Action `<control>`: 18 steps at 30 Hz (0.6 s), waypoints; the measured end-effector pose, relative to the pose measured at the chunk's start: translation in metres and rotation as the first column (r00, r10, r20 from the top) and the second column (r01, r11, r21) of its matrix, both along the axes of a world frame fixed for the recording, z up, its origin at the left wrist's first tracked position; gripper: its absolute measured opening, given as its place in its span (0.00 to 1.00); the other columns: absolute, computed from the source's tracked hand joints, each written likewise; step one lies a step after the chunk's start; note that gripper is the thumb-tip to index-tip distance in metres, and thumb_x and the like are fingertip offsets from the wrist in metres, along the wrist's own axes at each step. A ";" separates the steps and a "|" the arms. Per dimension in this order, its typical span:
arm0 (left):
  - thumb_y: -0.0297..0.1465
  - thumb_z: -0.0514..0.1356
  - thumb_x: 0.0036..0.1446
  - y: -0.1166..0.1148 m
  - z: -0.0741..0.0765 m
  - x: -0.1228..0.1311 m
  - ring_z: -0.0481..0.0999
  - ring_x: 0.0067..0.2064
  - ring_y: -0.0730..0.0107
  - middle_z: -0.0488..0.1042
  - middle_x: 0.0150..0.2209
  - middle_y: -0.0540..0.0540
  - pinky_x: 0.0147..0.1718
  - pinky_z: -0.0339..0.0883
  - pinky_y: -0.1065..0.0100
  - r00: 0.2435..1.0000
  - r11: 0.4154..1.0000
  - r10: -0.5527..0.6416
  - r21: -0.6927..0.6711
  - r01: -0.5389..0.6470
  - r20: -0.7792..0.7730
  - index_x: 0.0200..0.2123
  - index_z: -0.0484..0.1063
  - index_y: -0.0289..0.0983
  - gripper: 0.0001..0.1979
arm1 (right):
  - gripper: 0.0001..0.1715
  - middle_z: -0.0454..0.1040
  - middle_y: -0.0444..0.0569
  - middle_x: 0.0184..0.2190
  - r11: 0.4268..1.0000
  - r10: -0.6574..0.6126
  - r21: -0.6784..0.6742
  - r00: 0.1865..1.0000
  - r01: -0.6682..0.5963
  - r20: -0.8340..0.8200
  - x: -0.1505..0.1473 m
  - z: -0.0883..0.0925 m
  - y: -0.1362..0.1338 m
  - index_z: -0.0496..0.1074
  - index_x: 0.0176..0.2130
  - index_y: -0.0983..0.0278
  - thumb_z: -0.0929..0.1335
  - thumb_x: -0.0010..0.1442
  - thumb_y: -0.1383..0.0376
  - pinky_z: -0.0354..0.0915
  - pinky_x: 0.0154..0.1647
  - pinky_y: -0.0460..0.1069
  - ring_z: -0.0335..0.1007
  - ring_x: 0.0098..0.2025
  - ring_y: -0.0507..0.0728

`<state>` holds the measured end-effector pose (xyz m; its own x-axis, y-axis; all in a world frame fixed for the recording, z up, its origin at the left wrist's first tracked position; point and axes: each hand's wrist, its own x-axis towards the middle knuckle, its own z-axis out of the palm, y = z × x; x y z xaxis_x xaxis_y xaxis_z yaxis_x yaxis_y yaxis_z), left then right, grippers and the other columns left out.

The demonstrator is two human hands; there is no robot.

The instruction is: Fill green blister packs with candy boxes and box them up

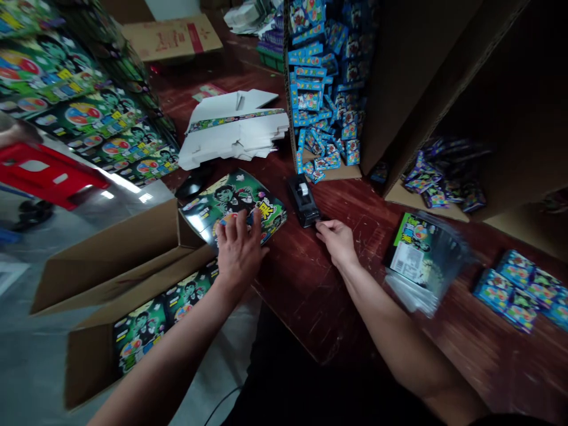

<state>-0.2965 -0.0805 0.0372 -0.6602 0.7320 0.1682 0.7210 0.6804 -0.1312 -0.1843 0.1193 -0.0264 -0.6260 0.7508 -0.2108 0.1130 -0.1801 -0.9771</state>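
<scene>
My left hand (241, 248) lies with fingers spread on the front part of a green printed box (235, 198), which rests at the table's left edge. Just right of it stands a black tape dispenser (304, 201) with a roll of clear tape. At the dispenser's near end, my right hand (338, 239) is closed in a pinch between thumb and forefinger. What the pinch holds is too small to make out; it is right at the dispenser's cutting end.
An open carton (128, 254) holding green boxes stands below the table at left. Flat white card blanks (235, 130) lie behind. Large cartons with small blue packs (310, 94) and purple packets (437, 183) stand at the back. Clear plastic sleeves (426, 260) and blue packs (510, 290) lie right.
</scene>
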 end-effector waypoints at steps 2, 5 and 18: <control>0.44 0.67 0.57 -0.005 0.001 0.002 0.60 0.67 0.34 0.58 0.69 0.28 0.65 0.53 0.40 1.000 1.000 -0.026 0.010 0.025 0.016 0.72 0.50 0.31 0.48 | 0.20 0.78 0.46 0.37 0.997 0.057 0.044 0.998 -0.056 -0.021 0.011 0.002 -0.008 0.74 0.36 0.62 0.72 0.56 0.48 0.70 0.41 0.50 0.73 0.37 0.54; 0.46 0.66 0.57 -0.013 0.001 0.005 0.60 0.66 0.38 0.58 0.70 0.30 0.65 0.57 0.46 0.997 0.997 -0.072 0.020 0.071 0.034 0.72 0.50 0.28 0.49 | 0.18 0.80 0.45 0.39 0.971 0.230 0.076 0.971 -0.226 -0.059 0.020 0.004 -0.029 0.77 0.44 0.60 0.72 0.58 0.53 0.70 0.44 0.51 0.74 0.38 0.54; 0.44 0.61 0.63 -0.006 0.011 0.005 0.67 0.62 0.44 0.67 0.66 0.38 0.60 0.63 0.50 0.999 0.997 -0.001 0.082 -0.002 0.037 0.65 0.64 0.35 0.32 | 0.19 0.79 0.39 0.31 0.887 0.445 0.136 0.895 -0.441 -0.001 -0.059 -0.026 -0.064 0.59 0.42 0.57 0.71 0.56 0.68 0.70 0.42 0.51 0.79 0.35 0.54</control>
<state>-0.2915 -0.0870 0.0481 -0.6672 0.7167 0.2028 0.7243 0.6878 -0.0480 -0.2435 0.0557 -0.0522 -0.9046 0.4129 -0.1060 0.1207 0.0098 -0.9926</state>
